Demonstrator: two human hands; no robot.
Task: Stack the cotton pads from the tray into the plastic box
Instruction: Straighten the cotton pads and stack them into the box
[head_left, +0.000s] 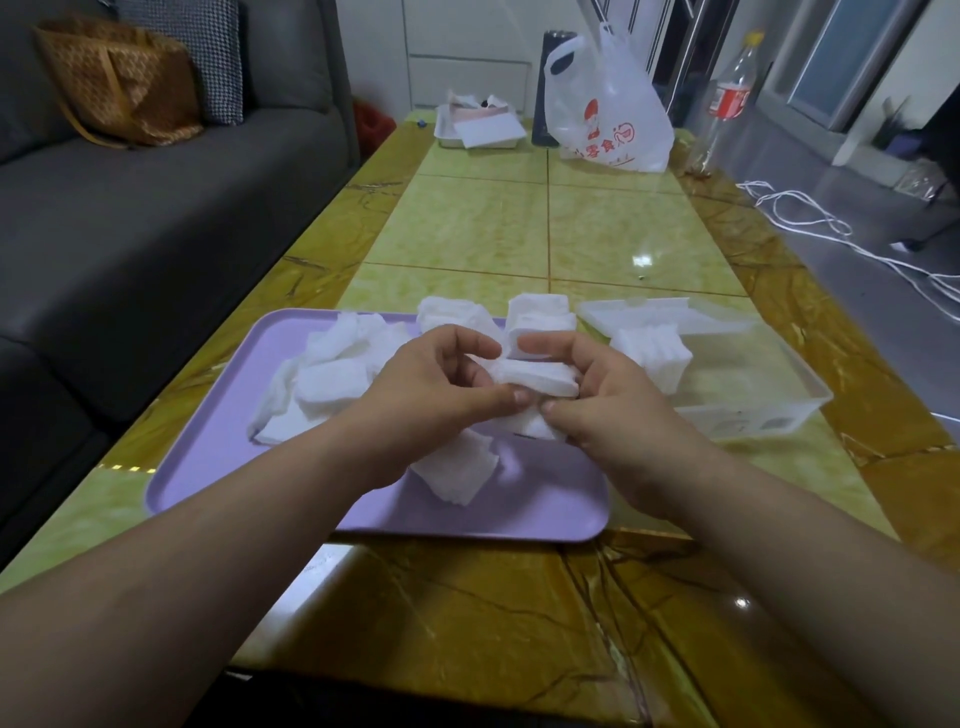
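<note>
A lilac tray (208, 457) lies on the table before me with several loose white cotton pads (332, 374) piled on its left and far side. Both hands meet above the tray's middle. My left hand (431, 395) and my right hand (613, 410) pinch the same small stack of cotton pads (535, 379) between fingers and thumbs. More pads (462, 475) lie under my wrists. The clear plastic box (763, 410) stands right of the tray and holds a stack of pads (649, 353) at its left end.
The box's clear lid (649, 312) lies behind it. At the far end of the table stand a white tray with papers (478, 127), a white plastic bag (613, 109) and a clear bottle (722, 104). A grey sofa (156, 218) runs along the left; white cables (831, 228) lie on the floor to the right.
</note>
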